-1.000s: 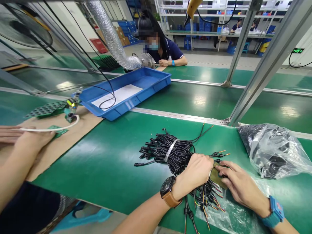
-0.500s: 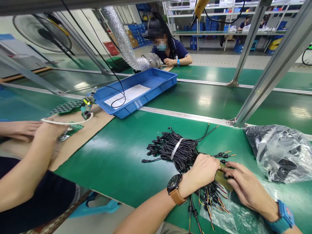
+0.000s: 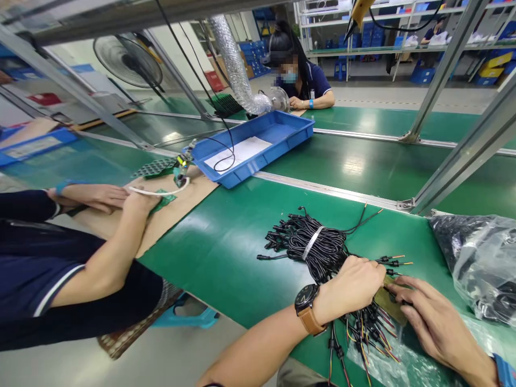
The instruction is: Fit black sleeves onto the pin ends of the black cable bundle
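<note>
Head view | left hand [image 3: 355,282] fingers curled on cable bundle [image 3: 318,248] | right hand [image 3: 437,322] fingers pinching tape strip [image 3: 387,304]

A worker's bare forearms at an assembly bench: the left hand [image 3: 355,282] carries a wristwatch [image 3: 305,301] just behind it, with a round black case, dark dial and tan leather strap [image 3: 313,321] buckled around the wrist. No sleeve covers the left forearm. Behind the right hand [image 3: 433,322], at the frame's lower right corner, sits a teal-blue band [image 3: 503,371], partly cut off by the picture's edge. The fingers of both hands are without gloves or rings.
</note>
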The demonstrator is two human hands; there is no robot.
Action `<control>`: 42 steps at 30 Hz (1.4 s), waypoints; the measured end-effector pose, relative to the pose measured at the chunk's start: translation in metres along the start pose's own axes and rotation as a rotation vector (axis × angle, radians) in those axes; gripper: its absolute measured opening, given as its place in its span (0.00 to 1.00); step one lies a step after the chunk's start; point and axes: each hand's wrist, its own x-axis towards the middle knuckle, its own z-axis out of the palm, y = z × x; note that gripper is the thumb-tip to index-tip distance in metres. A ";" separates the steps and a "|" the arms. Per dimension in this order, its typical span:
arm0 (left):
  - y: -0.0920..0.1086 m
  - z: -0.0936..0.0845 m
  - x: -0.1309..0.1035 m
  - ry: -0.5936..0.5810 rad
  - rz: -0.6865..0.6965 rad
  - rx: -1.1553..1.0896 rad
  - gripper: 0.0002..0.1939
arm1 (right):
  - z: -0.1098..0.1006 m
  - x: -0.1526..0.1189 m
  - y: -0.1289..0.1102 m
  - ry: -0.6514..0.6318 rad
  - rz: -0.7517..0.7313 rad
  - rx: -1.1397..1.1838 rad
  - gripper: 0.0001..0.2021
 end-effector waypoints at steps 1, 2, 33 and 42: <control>0.000 0.000 0.000 0.007 0.005 -0.004 0.02 | -0.001 0.000 0.001 0.013 0.005 0.006 0.10; 0.000 0.000 -0.001 0.015 0.008 -0.008 0.02 | -0.001 0.000 0.001 0.014 0.009 0.016 0.09; -0.003 0.002 -0.002 0.043 0.030 -0.026 0.06 | -0.009 0.006 -0.005 0.015 0.066 0.049 0.10; -0.004 -0.001 -0.001 0.029 0.013 -0.029 0.05 | -0.008 0.008 -0.007 0.036 0.079 0.070 0.08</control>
